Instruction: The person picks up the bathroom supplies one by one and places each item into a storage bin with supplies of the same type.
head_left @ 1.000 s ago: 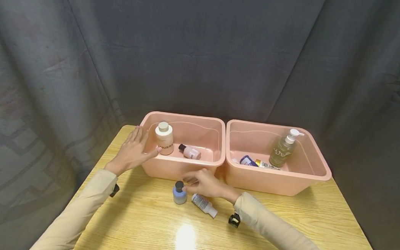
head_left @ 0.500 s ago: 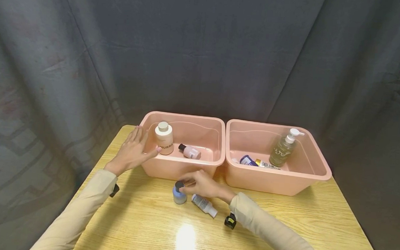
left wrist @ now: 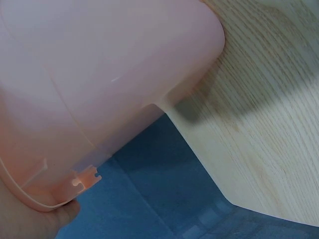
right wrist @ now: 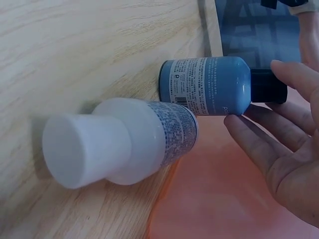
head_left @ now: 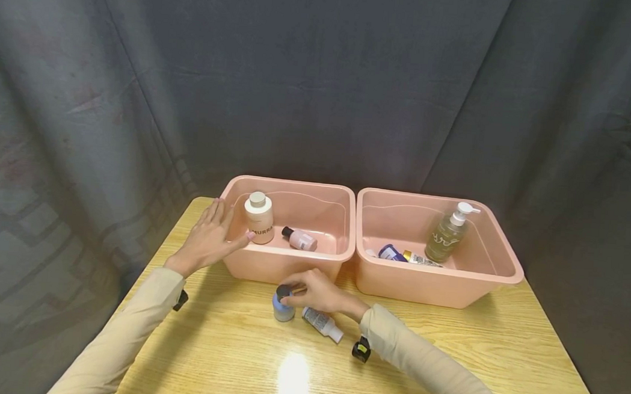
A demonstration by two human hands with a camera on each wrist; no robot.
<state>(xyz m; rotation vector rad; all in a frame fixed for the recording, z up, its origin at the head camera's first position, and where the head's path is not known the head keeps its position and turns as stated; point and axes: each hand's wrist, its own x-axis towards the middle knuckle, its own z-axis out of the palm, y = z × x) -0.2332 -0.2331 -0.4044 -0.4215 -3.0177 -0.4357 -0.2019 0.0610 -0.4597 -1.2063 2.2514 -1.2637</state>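
Observation:
My left hand [head_left: 206, 241] rests on the near left corner of the left pink bin [head_left: 284, 267], its thumb spread over the front rim. In the left wrist view, part of that hand [left wrist: 35, 216] lies against the bin's lip. My right hand [head_left: 317, 290] pinches the black cap [right wrist: 266, 85] of a small blue bottle [head_left: 283, 309] standing on the table. The right wrist view shows the thumb on one side of the cap and fingers on the other. Beside it, a small white bottle [head_left: 322, 324] with a printed label lies on its side.
The left bin holds an upright white bottle [head_left: 260, 218] and a lying pink bottle [head_left: 301, 240]. A right pink bin [head_left: 413, 284] holds a green pump bottle [head_left: 445, 238], a dark blue container [head_left: 390, 253] and a gold-capped tube [head_left: 420, 260]. Dark curtains hang behind the table [head_left: 219, 360].
My right hand has shifted slightly left, and its thumb and fingers have closed in on the blue bottle's cap. The left hand and both bins look unmoved.

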